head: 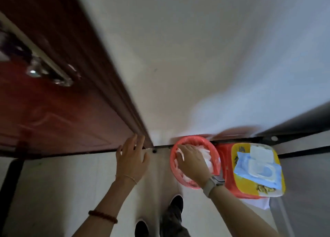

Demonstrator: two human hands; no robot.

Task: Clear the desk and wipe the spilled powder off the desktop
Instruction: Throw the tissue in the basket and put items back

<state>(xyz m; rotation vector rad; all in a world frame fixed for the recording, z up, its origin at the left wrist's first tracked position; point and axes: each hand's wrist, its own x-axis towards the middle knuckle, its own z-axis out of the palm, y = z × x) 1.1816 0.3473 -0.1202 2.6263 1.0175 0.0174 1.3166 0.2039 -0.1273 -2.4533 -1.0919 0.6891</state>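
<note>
Reaching into the red-lined waste bin [192, 142], my right hand [193, 162] rests open on crumpled white tissues [208, 155]; left hand [132, 158] hangs open. I judge disposal under way. Wet-wipe pack [257, 167] nearby; tabletop unseen, wiping unverified.

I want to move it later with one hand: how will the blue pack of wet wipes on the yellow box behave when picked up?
The wipes pack looks like a soft film pouch, so it probably sags. Its rigid flip lid stands open and may flap. It lies flat on the yellow box, so rolling seems unlikely.
</note>
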